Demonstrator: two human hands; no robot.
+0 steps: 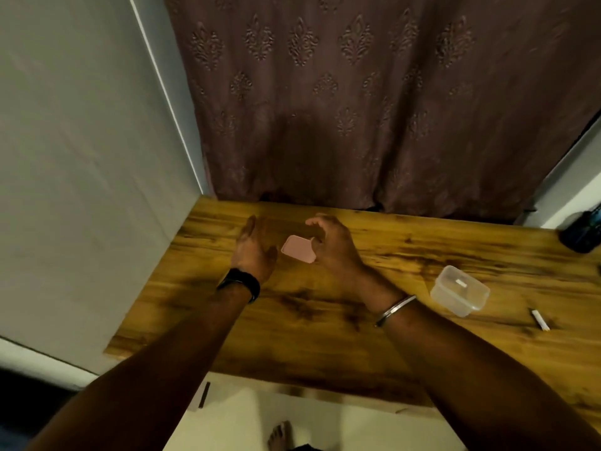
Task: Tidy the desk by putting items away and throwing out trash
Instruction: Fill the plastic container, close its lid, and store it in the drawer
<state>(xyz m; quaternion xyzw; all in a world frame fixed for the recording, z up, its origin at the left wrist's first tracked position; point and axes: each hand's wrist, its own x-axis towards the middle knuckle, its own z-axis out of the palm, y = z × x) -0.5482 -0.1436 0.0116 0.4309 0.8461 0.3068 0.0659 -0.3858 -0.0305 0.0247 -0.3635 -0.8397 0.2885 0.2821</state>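
A small pink lid (297, 249) with rounded corners sits low over the wooden desk (325, 320), between my two hands. My right hand (331, 245) curls over its right edge, thumb and fingers pinching that corner. Just left of the lid, my left hand (255, 249) is open, palm turned toward it, and slightly blurred. A clear plastic container (460, 291) without a lid stands to the right with a small white piece inside. A short white stick-like item (540, 319) lies further right.
A dark object (582, 232) stands at the desk's far right corner. A brown patterned curtain (357, 92) hangs behind the desk and a grey wall (81, 157) runs along its left side. A bare foot (279, 436) shows on the floor below.
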